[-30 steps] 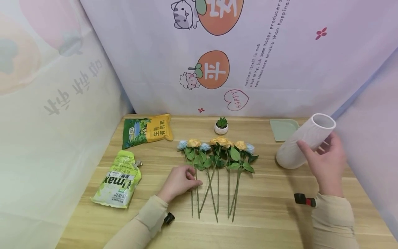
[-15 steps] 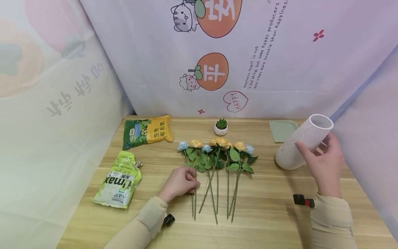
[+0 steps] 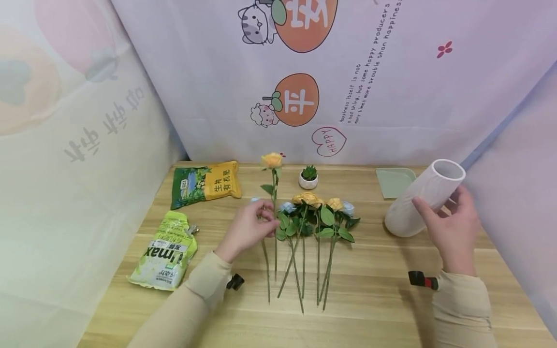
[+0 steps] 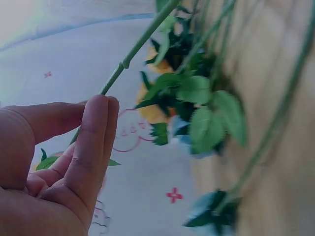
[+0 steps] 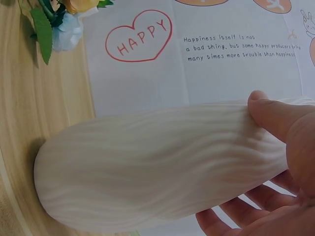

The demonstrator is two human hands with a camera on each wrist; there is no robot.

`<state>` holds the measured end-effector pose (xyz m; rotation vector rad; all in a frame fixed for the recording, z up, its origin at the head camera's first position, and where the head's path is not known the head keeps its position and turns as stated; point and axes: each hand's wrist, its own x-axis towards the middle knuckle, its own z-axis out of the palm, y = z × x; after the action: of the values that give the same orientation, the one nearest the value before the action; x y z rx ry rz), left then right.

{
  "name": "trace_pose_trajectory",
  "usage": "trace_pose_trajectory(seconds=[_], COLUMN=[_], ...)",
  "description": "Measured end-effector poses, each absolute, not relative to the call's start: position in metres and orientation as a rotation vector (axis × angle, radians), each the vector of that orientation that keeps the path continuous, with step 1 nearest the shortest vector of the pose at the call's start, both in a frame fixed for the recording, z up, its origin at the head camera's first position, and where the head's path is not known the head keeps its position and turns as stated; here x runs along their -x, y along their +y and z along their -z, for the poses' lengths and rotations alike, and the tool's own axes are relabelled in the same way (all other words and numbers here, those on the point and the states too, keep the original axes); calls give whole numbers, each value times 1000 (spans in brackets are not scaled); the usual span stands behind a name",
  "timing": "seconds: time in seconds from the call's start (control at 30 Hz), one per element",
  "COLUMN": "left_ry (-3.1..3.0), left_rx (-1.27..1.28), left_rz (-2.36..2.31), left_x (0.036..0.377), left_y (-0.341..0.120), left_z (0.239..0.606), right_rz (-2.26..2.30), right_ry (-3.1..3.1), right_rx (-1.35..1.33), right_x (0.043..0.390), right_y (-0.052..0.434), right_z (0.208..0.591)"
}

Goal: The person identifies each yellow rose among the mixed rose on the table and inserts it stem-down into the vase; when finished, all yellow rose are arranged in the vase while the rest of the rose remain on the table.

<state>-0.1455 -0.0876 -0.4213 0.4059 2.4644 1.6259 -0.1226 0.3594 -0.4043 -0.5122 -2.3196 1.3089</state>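
My left hand pinches the green stem of a yellow artificial flower between thumb and fingers, and the bloom stands up above the table. Just to its right lie several yellow and blue flowers, stems toward me; a blue one is partly hidden under the left hand. On the right, a white wavy-textured vase leans to the right, its base low at the table. My right hand grips its upper part, thumb on the near side and fingers round the far side.
A yellow-green packet and a clipped lime bag lie at the left. A small potted succulent stands behind the flowers. A pale green tray lies behind the vase. Printed cloth walls the table's back and sides.
My left hand has lifted one yellow flower off the table, moving up and away from me; its bloom rises above the others. The right hand keeps holding the tilted vase nearly still.
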Motion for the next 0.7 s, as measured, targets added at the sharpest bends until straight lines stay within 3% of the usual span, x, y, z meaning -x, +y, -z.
trace_pose_trajectory(seconds=[0.37,0.7], left_ry=[2580,2576], left_rx=[-779,-1176], left_rz=[-1718,-1840], left_x=[191,217], left_y=[-25,55], left_z=[323,268], right_rz=[-1307,-1330], right_ry=[-2322,-2316], right_rx=[516,497], right_x=[120,122], right_y=[359,358], right_z=[404,404])
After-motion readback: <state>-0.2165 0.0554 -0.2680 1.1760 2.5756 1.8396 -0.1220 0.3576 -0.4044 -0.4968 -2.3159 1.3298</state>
